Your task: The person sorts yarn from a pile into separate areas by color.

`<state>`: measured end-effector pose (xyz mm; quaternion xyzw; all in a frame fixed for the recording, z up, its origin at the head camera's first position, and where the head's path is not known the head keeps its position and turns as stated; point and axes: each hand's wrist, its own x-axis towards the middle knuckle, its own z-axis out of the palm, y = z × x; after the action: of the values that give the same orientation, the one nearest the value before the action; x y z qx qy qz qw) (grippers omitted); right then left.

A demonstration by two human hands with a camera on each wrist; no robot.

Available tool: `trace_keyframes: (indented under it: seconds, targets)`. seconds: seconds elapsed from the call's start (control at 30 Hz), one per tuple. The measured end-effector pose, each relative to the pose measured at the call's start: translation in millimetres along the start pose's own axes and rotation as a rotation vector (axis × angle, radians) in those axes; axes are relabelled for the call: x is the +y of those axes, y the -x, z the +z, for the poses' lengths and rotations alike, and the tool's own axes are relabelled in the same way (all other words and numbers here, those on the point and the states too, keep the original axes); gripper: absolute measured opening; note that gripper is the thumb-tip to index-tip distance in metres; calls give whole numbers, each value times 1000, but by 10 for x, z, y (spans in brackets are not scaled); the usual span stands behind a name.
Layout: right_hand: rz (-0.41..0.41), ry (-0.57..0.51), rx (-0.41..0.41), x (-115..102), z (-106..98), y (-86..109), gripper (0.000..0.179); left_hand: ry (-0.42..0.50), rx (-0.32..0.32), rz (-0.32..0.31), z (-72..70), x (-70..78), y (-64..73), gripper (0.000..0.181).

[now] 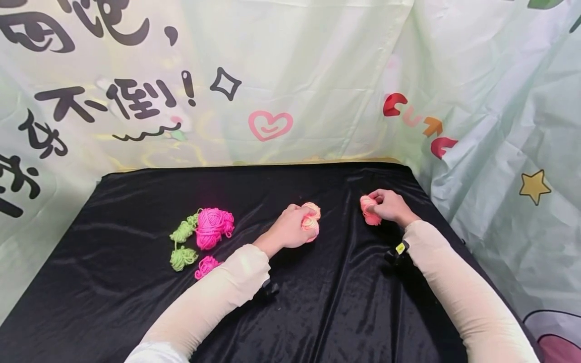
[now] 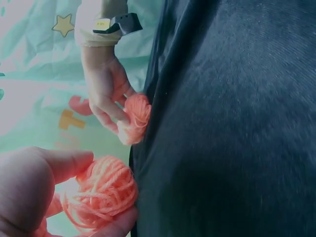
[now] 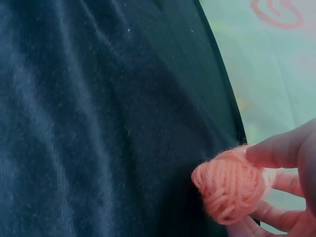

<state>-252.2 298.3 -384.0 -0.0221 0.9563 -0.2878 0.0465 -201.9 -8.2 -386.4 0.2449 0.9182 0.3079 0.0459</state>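
My left hand (image 1: 290, 227) grips a peach yarn ball (image 1: 310, 222) near the middle of the table, thumb on one side and fingers on the other. In the left wrist view the same peach yarn ball (image 2: 104, 193) shows its loosely wound strands. Farther right, my right hand (image 1: 391, 205) pinches a coral yarn ball (image 1: 369, 210) between thumb and fingers. The right wrist view shows this coral yarn ball (image 3: 232, 185) close over the black cloth, its far side hidden by the fingers. A gap of dark cloth separates the two hands.
Left of my left arm lie a large bright pink yarn ball (image 1: 211, 228), a smaller pink yarn ball (image 1: 207, 266) partly behind the sleeve, and two green yarn bundles (image 1: 183, 258) joined by a strand. Black wrinkled cloth (image 1: 113, 282) covers the table. Printed curtains (image 1: 317, 75) hang behind and at the sides.
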Motion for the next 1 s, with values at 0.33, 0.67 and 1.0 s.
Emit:
trace_keyframes:
  seconds: [0.33, 0.67, 1.0]
  targets:
    - [-6, -40, 19, 81, 49, -5, 39, 3, -12, 8, 182, 115, -197, 52]
    - [-12, -30, 46, 116, 50, -5, 35, 54, 30, -52, 345, 277, -417, 41]
    - [-15, -7, 93, 139, -31, 18, 29, 143, 70, -116, 531, 407, -581, 36]
